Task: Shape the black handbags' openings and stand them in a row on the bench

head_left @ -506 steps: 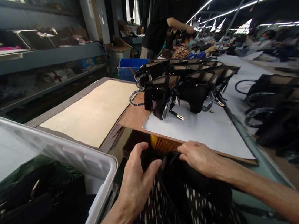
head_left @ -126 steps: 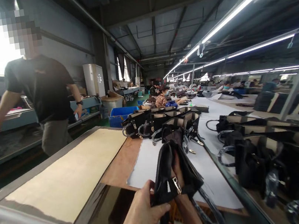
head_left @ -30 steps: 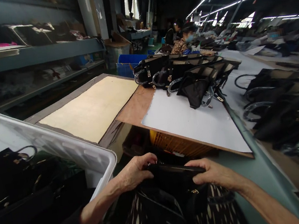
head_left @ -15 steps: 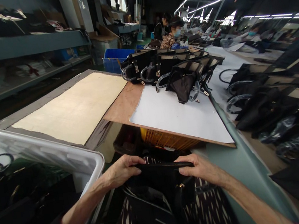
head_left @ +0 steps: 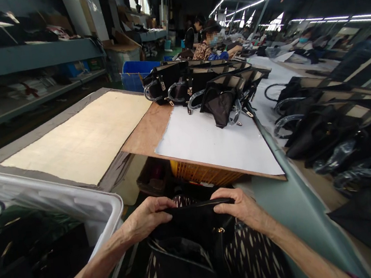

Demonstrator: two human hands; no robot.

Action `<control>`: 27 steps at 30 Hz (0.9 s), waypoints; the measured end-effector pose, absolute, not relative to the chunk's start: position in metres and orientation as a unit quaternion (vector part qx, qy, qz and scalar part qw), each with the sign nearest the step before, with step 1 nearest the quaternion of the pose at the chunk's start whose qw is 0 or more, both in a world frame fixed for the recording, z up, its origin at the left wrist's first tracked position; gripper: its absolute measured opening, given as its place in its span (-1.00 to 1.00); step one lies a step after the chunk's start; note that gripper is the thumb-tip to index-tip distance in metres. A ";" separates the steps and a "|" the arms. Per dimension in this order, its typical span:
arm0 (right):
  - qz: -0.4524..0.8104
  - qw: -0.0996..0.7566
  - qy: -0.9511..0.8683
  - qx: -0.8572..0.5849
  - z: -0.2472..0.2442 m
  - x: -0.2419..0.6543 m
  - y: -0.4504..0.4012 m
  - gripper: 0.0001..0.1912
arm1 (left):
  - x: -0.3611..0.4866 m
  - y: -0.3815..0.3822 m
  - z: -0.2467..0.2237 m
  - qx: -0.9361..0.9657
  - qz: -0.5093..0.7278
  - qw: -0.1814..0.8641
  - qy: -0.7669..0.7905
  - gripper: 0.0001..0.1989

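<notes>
At far left, 1 white bin [head_left: 110, 205] holds dark items. Beside it, the left hand [head_left: 148, 216] pinches the left part of the top edge of 1 black bag [head_left: 193, 226] between thumb and fingers. The bag lies over the lap, below the table edge. The right hand [head_left: 242, 205] grips the same edge farther right, above a gold clasp [head_left: 219, 230]. Farther right lie more black bags [head_left: 317, 133].

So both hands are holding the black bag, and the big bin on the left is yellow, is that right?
Not quite: the big bin on the left is white, not yellow, as the head view shows. The left hand and right hand are both holding the black bag.
</notes>
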State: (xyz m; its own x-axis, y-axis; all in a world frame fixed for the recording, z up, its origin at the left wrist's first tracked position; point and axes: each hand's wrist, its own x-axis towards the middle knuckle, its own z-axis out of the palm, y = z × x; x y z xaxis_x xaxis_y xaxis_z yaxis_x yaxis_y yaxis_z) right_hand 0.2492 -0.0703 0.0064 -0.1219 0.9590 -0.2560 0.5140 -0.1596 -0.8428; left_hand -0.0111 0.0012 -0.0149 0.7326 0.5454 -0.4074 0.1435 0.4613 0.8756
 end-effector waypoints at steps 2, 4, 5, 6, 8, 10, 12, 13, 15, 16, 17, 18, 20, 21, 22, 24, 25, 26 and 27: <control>0.420 0.274 -0.597 -0.626 0.005 0.247 -0.072 -0.90 | -0.010 0.001 -0.014 0.500 0.124 0.785 0.344 -0.80; 0.392 0.289 -0.598 -0.637 0.004 0.244 -0.072 -0.92 | -0.010 0.001 -0.014 0.495 0.122 0.787 0.347 -0.79; 0.381 0.291 -0.596 -0.644 0.003 0.244 -0.072 -0.92 | -0.010 0.000 -0.013 0.492 0.121 0.788 0.350 -0.79; 0.376 0.291 -0.595 -0.648 0.002 0.243 -0.072 -0.91 | -0.010 0.000 -0.013 0.489 0.121 0.789 0.353 -0.78; 0.382 0.291 -0.597 -0.643 0.001 0.244 -0.071 -0.92 | -0.009 0.000 -0.011 0.487 0.120 0.785 0.363 -0.78; 0.399 0.294 -0.603 -0.625 -0.001 0.246 -0.069 -0.93 | -0.009 0.000 -0.009 0.490 0.120 0.779 0.374 -0.78; 0.415 0.296 -0.606 -0.611 -0.002 0.247 -0.067 -0.93 | -0.009 0.000 -0.008 0.491 0.118 0.774 0.382 -0.78; 0.421 0.296 -0.607 -0.605 -0.002 0.248 -0.066 -0.93 | -0.009 0.000 -0.008 0.489 0.117 0.774 0.384 -0.78; 0.430 0.300 -0.607 -0.597 -0.002 0.248 -0.065 -0.93 | -0.009 0.001 -0.009 0.483 0.116 0.779 0.384 -0.77; 0.433 0.302 -0.607 -0.593 -0.002 0.249 -0.064 -0.92 | -0.009 0.001 -0.011 0.480 0.116 0.781 0.381 -0.77; 0.437 0.304 -0.607 -0.590 -0.002 0.249 -0.063 -0.92 | -0.009 0.001 -0.013 0.479 0.118 0.784 0.378 -0.77; 0.442 0.304 -0.607 -0.587 -0.002 0.248 -0.063 -0.92 | -0.010 0.001 -0.014 0.478 0.119 0.786 0.374 -0.77; 0.452 0.300 -0.606 -0.582 -0.002 0.248 -0.062 -0.91 | -0.011 0.001 -0.018 0.478 0.121 0.788 0.369 -0.78; 0.457 0.296 -0.607 -0.579 -0.003 0.248 -0.062 -0.90 | -0.012 0.001 -0.020 0.479 0.122 0.788 0.368 -0.78; 0.459 0.293 -0.609 -0.577 -0.003 0.248 -0.062 -0.89 | -0.012 0.001 -0.021 0.479 0.122 0.788 0.367 -0.78; 0.455 0.283 -0.615 -0.578 -0.005 0.247 -0.061 -0.87 | -0.014 0.001 -0.024 0.480 0.125 0.789 0.362 -0.78; 0.449 0.279 -0.618 -0.582 -0.005 0.247 -0.061 -0.86 | -0.014 0.001 -0.025 0.480 0.129 0.790 0.359 -0.78; 0.440 0.274 -0.622 -0.587 -0.005 0.246 -0.061 -0.86 | -0.015 0.000 -0.026 0.478 0.132 0.793 0.355 -0.77; 0.430 0.270 -0.626 -0.592 -0.005 0.245 -0.061 -0.86 | -0.015 0.000 -0.026 0.475 0.136 0.796 0.351 -0.76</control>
